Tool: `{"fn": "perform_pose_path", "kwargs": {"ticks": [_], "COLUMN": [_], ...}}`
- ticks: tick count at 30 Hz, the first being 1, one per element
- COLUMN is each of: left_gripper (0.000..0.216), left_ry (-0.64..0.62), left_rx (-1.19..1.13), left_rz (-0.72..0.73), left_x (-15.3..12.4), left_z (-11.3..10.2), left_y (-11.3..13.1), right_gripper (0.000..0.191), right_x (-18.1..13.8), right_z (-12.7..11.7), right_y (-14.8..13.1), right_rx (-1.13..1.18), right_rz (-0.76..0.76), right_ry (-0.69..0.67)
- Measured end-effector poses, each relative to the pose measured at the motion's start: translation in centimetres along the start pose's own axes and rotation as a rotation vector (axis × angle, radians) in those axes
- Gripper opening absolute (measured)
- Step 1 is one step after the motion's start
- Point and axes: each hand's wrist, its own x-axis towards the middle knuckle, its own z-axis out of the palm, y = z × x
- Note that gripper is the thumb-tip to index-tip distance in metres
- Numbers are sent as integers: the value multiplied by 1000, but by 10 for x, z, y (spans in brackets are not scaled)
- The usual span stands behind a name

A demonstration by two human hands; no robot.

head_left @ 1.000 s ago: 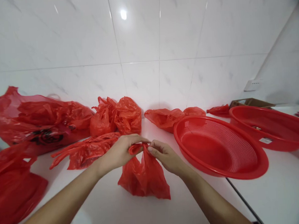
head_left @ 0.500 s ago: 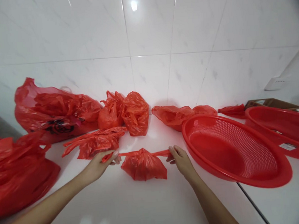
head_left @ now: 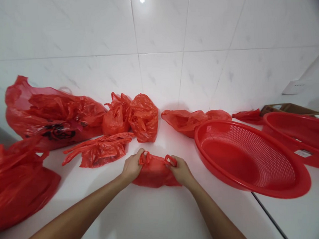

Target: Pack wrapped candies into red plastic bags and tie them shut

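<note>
A small red plastic bag (head_left: pixel 157 172) lies at the middle of the white table, between my two hands. My left hand (head_left: pixel 133 166) is closed on its upper left corner, where a handle loop sticks up beside the fingers. On the other side, my right hand (head_left: pixel 181 170) grips the upper right part, with a second handle loop rising there. Most fingertips of both hands are hidden by the plastic. The bag's contents cannot be made out. Just behind my left hand lies a crumpled red bag (head_left: pixel 103 152) with long handles.
Two bunched red bags (head_left: pixel 143 118) stand by the tiled wall, beside a large printed red bag (head_left: pixel 58 119). Another red bag (head_left: pixel 19 187) fills the left edge. A perforated red basket (head_left: pixel 230 158) sits at right, with a second red basin (head_left: pixel 308 131) beyond it.
My hands have come closer together. The handles, stretched out sideways before, now stand as loops, and both hands hold the bag by its upper corners.
</note>
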Motion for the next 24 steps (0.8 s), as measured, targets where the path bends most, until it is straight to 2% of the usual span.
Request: {"fn": "perform_pose_path", "kwargs": {"ticks": [2, 6, 10, 14, 17, 20, 22, 24], "left_gripper": [24, 21, 28, 31, 31, 28, 26, 25], "left_ry": [-40, -117, -166, -171, -144, -126, -130, -141], "left_rx": [77, 232, 363, 447, 478, 476, 450, 410], "left_rz": [-21, -53, -51, -28, -5, -9, -34, -78], "left_x": [4, 15, 24, 26, 23, 15, 8, 1], "left_z": [0, 8, 20, 28, 27, 18, 11, 3], "left_y": [-8, -19, -22, -23, -25, -34, -42, -52], "right_gripper": [22, 20, 13, 13, 28, 46, 46, 44], "right_x": [7, 10, 9, 11, 9, 0, -8, -14], "right_z": [-8, -9, -1, -3, -15, -30, -38, -41], "right_y": [10, 19, 20, 22, 22, 24, 25, 26], "right_rx": [-43, -213, -375, -428, -404, -217, -60, 46], "right_rz": [21, 34, -3, -7, -16, 15, 54, 83], "right_ry": [-19, 37, 92, 96, 29, -123, -185, -184]}}
